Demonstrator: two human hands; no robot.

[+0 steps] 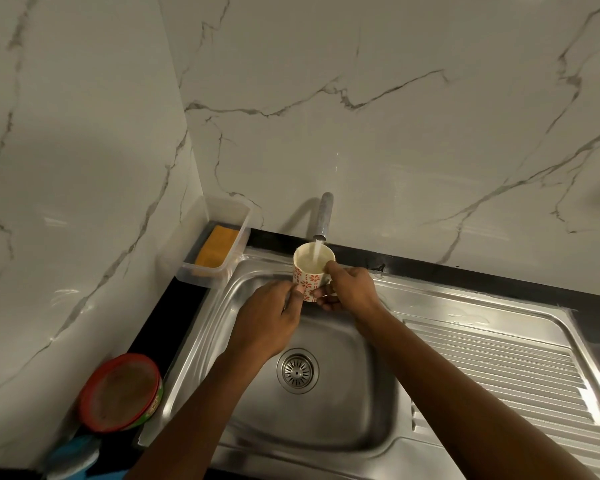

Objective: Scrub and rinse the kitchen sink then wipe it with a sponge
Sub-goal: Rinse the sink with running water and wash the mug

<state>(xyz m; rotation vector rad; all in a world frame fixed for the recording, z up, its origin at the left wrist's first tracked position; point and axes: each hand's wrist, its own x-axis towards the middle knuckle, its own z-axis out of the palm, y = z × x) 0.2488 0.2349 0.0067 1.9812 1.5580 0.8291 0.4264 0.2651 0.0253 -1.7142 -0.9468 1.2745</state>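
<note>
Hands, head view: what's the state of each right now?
Left hand: holds the cup at its lower side, under the running tap.
Right hand: grips the same cup, thumb on its rim.

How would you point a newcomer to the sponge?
Start at the sink. At its far-left corner sits a clear tray; the sponge lies inside. It is flat and orange, unlike the round red tub nearer you.
</note>
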